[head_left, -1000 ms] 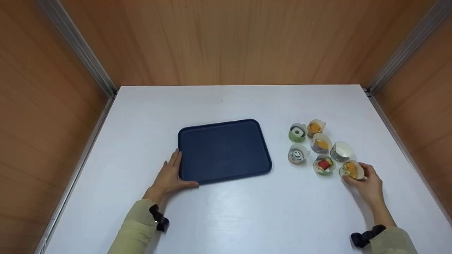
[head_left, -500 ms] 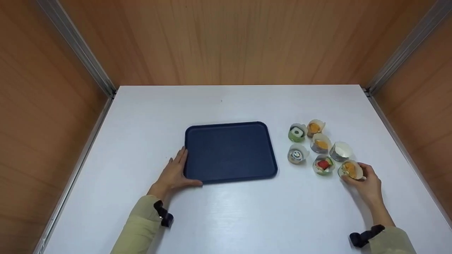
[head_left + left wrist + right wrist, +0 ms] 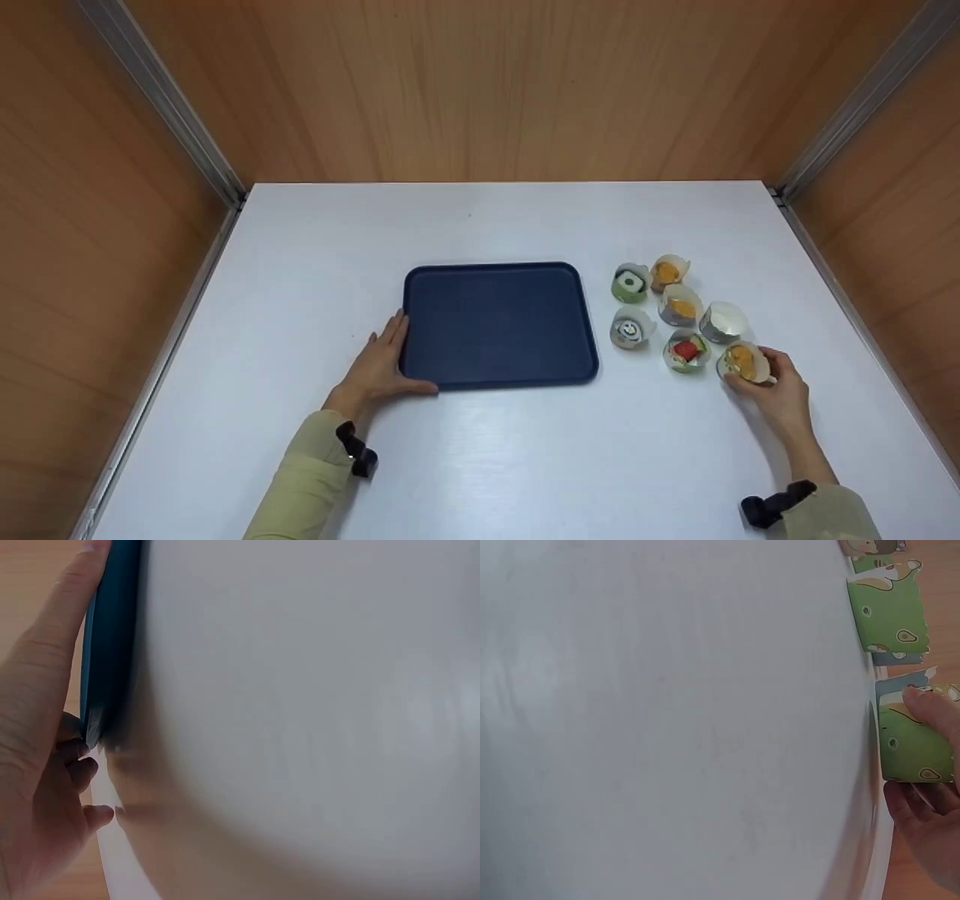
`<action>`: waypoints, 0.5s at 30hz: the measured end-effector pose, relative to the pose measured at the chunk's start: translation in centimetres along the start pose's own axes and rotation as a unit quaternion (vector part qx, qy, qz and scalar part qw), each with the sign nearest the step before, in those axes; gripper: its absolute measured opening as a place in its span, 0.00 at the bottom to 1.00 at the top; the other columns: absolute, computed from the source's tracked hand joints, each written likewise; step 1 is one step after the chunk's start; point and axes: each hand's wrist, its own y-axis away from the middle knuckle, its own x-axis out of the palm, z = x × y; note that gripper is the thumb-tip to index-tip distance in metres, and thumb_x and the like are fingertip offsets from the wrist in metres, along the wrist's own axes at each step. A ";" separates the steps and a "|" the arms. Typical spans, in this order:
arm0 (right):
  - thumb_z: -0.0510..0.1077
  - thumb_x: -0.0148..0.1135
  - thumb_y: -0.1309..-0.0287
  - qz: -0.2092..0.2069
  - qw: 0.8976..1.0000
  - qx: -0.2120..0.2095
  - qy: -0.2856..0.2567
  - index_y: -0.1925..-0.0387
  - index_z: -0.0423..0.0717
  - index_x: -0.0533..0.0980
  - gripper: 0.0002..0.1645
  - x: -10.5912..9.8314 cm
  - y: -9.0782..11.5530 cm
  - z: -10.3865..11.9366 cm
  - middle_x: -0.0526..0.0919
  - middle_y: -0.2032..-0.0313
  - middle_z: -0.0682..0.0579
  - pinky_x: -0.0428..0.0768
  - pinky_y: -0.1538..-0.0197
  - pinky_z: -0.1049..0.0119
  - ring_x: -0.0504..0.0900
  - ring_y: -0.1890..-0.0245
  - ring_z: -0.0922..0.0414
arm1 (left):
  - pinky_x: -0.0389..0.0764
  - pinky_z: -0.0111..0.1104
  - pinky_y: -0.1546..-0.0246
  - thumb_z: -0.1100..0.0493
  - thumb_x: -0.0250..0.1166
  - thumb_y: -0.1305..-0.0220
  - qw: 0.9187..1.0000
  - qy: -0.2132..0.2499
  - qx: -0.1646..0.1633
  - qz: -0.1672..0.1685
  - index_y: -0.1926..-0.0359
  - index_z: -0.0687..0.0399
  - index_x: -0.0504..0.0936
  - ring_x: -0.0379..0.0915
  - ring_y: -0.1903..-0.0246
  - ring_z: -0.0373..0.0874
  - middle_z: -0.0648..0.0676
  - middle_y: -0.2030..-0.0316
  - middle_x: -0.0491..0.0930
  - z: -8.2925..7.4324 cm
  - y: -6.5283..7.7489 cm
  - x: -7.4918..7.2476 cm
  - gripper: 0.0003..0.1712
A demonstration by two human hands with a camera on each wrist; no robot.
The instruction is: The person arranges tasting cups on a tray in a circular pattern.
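Note:
A dark blue rectangular tray (image 3: 501, 326) lies flat on the white table in the head view. My left hand (image 3: 379, 366) is at its near left corner, fingers laid straight along the left edge and thumb along the front edge. In the left wrist view, the thumb (image 3: 56, 619) lies against the tray rim (image 3: 112, 630). Over on the right, my right hand (image 3: 780, 390) holds a cupcake (image 3: 741, 362) with an orange top in a paper cup. The right wrist view shows its green printed cup (image 3: 915, 739) between thumb and fingers.
Several more cupcakes stand left of and behind the held one: a red-topped one (image 3: 685, 351), one with a smiling face (image 3: 630, 328), a green-cupped one (image 3: 629, 283), a white-topped one (image 3: 724, 322) and orange-topped ones (image 3: 679, 306). Wooden panels (image 3: 480, 90) enclose the table.
My left hand and the tray have moved right together, and the tray has turned slightly clockwise, squaring up with the table. My right hand and its cupcake have hardly moved.

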 end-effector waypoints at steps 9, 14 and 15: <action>0.53 0.66 0.55 0.002 1.000 0.002 -0.004 0.40 0.33 0.56 0.47 -0.1 0.2 0.4 0.65 0.46 0.34 0.66 0.59 0.77 0.63 0.47 0.45 | 0.44 0.46 0.38 0.22 0.62 0.75 1.000 -0.002 0.003 0.005 0.33 0.63 0.41 0.38 0.35 0.51 0.60 0.33 0.39 -0.6 -0.6 0.3 0.76; 0.53 0.67 0.55 0.005 1.000 0.002 -0.011 0.40 0.33 0.56 0.48 -0.1 0.4 0.9 0.65 0.46 0.33 0.65 0.61 0.82 0.63 0.47 0.45 | 0.43 0.45 0.37 0.22 0.62 0.75 1.000 0.000 0.000 0.009 0.33 0.63 0.41 0.37 0.35 0.50 0.59 0.33 0.38 -0.9 -0.7 0.5 0.76; 0.53 0.67 0.55 0.005 1.000 0.001 -0.011 0.40 0.33 0.55 0.48 -0.1 0.4 0.9 0.65 0.46 0.33 0.65 0.61 0.82 0.63 0.47 0.45 | 0.43 0.45 0.37 0.22 0.62 0.75 1.000 0.001 -0.002 0.009 0.33 0.62 0.41 0.36 0.35 0.49 0.59 0.33 0.38 -1.0 -0.7 0.5 0.76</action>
